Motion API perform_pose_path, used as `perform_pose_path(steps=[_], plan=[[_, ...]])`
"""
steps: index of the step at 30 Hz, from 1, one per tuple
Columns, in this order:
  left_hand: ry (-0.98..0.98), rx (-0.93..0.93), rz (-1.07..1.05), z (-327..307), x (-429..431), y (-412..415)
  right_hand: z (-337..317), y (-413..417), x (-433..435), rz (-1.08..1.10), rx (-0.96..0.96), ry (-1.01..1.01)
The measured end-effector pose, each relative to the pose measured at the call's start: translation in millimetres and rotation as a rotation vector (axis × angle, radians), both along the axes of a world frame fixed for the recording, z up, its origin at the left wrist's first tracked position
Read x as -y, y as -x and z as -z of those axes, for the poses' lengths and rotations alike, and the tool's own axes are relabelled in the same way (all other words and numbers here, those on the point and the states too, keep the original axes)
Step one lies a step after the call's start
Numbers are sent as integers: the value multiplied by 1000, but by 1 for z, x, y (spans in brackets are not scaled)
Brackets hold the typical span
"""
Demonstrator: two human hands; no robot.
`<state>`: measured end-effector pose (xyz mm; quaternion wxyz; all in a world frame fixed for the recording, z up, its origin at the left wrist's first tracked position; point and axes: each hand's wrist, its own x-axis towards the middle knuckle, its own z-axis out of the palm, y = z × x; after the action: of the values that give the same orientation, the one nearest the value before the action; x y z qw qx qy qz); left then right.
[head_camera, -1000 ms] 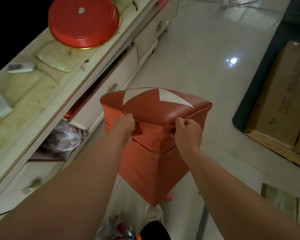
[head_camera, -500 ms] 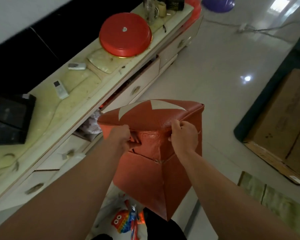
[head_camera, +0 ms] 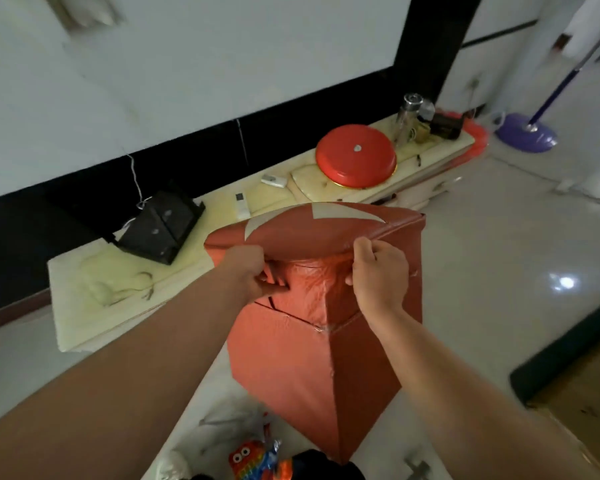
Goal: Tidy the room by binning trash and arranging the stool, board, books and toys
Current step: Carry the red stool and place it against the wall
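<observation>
a person's left hand (head_camera: 253,271) and right hand (head_camera: 378,271) clench the lid edge of an orange stool (head_camera: 319,306), held off the floor in front of a long low cabinet (head_camera: 174,271); toys (head_camera: 253,459) lie scattered beneath the stool, so the tidying looks barely begun.

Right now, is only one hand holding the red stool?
No, both the left hand and the right hand grip the red stool just under its padded top.
</observation>
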<state>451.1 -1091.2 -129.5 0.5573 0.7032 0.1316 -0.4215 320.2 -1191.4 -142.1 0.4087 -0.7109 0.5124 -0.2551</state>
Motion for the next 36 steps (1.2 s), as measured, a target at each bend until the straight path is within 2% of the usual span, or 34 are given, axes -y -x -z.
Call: perform_pose_path(steps=[8, 14, 24, 36], plan=[[70, 54, -151, -50, -85, -40, -56, -58, -52, -226, 79, 23], [75, 63, -321, -76, -171, -65, -82, -99, -123, -382, 151, 52], [101, -42, -546, -126, -359, -96, -125, -166, -295, -561, 225, 84], [40, 29, -771, -139, -599, -119, -132, -218, -525, -820, 262, 78]])
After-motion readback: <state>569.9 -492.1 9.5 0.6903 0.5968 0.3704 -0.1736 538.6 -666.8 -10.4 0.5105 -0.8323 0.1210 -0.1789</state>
